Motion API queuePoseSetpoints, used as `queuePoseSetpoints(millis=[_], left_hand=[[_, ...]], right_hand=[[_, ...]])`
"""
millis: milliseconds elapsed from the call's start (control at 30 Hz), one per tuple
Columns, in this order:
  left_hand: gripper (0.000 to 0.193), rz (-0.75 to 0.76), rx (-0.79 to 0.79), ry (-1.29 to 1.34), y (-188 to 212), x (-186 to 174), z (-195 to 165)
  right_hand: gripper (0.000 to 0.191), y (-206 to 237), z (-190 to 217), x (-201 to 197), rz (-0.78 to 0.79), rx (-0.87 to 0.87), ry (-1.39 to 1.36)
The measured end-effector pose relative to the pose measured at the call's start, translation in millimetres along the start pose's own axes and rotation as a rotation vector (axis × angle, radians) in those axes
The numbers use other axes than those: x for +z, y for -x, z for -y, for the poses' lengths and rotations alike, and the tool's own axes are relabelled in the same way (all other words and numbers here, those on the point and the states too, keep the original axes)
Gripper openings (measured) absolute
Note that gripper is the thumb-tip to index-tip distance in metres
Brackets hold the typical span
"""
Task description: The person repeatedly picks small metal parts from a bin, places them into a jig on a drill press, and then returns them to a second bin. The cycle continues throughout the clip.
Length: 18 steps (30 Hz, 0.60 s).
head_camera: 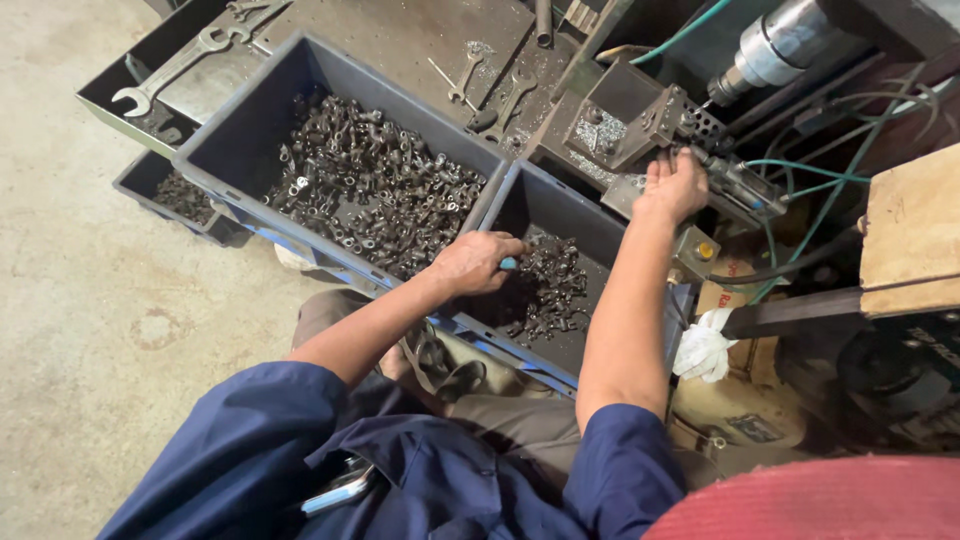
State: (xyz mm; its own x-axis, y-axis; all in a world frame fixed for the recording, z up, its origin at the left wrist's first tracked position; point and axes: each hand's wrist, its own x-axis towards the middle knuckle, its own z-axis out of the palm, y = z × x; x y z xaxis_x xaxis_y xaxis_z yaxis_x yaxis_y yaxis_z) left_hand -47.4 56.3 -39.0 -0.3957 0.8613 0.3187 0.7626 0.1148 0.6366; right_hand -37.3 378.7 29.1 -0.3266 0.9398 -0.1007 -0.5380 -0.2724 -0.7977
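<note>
Left hand (478, 262) closed on small dark metal parts (548, 285) in the smaller grey plastic bin (560, 205); right hand (675, 185) gripped the steel machine fixture (640, 115) above it.

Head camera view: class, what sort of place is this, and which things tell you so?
Probably a metalworking workshop. Grey plastic bins hold heaps of small dark metal parts, steel spanners lie on the worn metal bench, and the right hand reaches a hose-fed machine fixture.
</note>
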Motion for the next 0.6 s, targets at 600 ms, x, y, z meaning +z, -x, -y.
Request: queuePoseSetpoints(millis=[600], left_hand=[[0.039, -0.022, 0.004, 0.016, -0.5, 1.8, 0.3]], right_hand=[[0.036, 55.3, 62.2, -161.2, 0.248, -0.932, 1.382]])
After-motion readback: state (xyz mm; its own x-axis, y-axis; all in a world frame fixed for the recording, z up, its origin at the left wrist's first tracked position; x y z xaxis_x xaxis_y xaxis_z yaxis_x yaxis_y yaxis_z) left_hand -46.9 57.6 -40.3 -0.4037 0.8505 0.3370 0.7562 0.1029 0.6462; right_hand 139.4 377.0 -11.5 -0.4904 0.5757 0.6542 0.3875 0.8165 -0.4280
